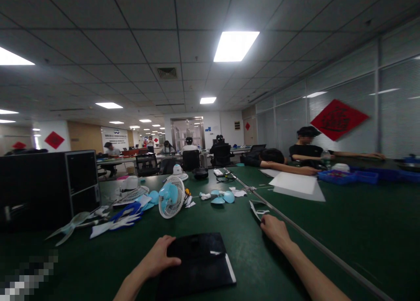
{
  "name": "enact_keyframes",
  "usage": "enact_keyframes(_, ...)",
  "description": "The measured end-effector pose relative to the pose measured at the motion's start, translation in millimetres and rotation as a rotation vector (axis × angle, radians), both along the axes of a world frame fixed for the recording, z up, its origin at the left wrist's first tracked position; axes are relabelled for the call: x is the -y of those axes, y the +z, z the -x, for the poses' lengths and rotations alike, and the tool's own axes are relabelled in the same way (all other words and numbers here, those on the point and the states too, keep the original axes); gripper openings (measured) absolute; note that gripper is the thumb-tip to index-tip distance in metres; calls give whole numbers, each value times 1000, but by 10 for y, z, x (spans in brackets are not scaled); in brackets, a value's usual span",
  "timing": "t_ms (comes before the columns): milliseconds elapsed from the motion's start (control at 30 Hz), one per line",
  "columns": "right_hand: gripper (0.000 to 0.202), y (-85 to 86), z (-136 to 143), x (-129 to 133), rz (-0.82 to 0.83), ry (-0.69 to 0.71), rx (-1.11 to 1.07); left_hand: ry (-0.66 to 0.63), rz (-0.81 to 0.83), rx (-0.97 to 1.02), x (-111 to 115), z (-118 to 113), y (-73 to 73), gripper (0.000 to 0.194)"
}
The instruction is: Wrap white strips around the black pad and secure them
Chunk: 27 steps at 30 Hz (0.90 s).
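A flat black case or folder (193, 266) lies low in the middle of the view, with a white strip showing along its right edge. My left hand (160, 255) grips its left side, thumb on top and fingers at the far corner. Off to the right, my right hand (274, 230) is closed with its fingertips at a thin white piece with cut-outs (254, 211), whose exact kind I cannot make out. The fingers hide its near end. Past the case stands a small fan head with blue blades in a white cage (171, 197).
Blue-and-white gloves (120, 222), a loose blue fan blade (223, 197) and a white fan base (178, 172) lie on the green table (203, 222). A metal strip (295, 226) crosses it. White sheets (295, 183), blue trays (339, 177) and two people are at right; a black cabinet (82, 183) stands left.
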State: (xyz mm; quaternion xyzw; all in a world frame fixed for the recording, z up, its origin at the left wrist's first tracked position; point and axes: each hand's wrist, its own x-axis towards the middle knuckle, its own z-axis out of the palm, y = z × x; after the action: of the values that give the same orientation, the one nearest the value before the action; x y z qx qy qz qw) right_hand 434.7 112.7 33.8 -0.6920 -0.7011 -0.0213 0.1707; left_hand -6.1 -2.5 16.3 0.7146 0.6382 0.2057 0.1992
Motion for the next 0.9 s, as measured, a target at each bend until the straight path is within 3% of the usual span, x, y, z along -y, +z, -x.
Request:
enact_keyframes(300, 27, 36, 17, 40, -9, 3, -2, -10, -1, -11, -44, 40, -42, 93)
enact_keyframes(567, 33, 137, 47, 101, -153, -18, -60, 25, 0, -15, -44, 81, -54, 91)
enact_keyframes(733, 37, 297, 51, 194, -291, -21, -338, 25, -5, -13, -40, 86, -58, 92)
enact_keyframes(900, 42, 399, 59, 222, -328, 47, -711, 20, 2, 0, -37, 93, -50, 95)
